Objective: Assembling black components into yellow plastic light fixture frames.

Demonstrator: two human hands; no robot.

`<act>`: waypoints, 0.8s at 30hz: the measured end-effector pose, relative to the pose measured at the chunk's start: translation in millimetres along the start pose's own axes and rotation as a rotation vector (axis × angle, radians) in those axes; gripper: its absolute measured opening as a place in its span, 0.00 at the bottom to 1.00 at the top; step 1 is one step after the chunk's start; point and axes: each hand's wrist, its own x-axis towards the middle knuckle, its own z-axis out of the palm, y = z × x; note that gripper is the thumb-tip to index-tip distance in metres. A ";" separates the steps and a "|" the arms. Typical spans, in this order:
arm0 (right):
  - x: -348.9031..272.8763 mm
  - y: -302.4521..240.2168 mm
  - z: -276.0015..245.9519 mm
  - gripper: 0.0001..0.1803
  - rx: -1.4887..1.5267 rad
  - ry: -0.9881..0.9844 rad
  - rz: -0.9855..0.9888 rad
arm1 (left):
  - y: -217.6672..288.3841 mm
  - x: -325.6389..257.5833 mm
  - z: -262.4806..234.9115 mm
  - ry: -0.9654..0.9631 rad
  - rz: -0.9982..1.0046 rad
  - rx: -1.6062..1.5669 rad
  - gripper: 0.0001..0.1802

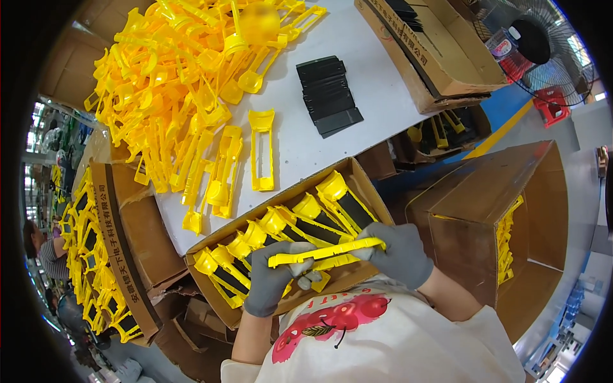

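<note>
Between my two grey-gloved hands is a long yellow plastic frame [329,251], held nearly level in front of my chest. My left hand [271,277] is closed round its left end, and my right hand [402,253] grips its right end. Just beyond, an open cardboard box [368,172] holds several yellow frames with black strips [353,209] set in them, lying side by side. A single yellow frame [262,152] without a strip lies on the white table [294,153]. Behind it is a stack of flat black strips [327,96].
A big heap of yellow frames [172,83] covers the table's left. Another cardboard box [440,57] stands at the back right, near a fan [543,45]. To my right is an open box [479,198]; to my left, a box [124,249] full of frames. A person [51,252] is at far left.
</note>
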 end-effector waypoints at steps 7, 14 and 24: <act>-21.9 9.5 -1.7 0.18 -0.320 0.046 0.063 | 26.3 29.8 24.2 -0.014 -0.096 0.143 0.13; 51.8 0.6 -51.7 0.16 -0.296 0.226 -0.022 | 27.4 85.0 16.3 -0.118 0.485 1.086 0.30; 190.3 75.6 -55.6 0.16 -0.629 0.240 -0.183 | 100.8 173.1 -32.3 0.338 0.931 1.671 0.30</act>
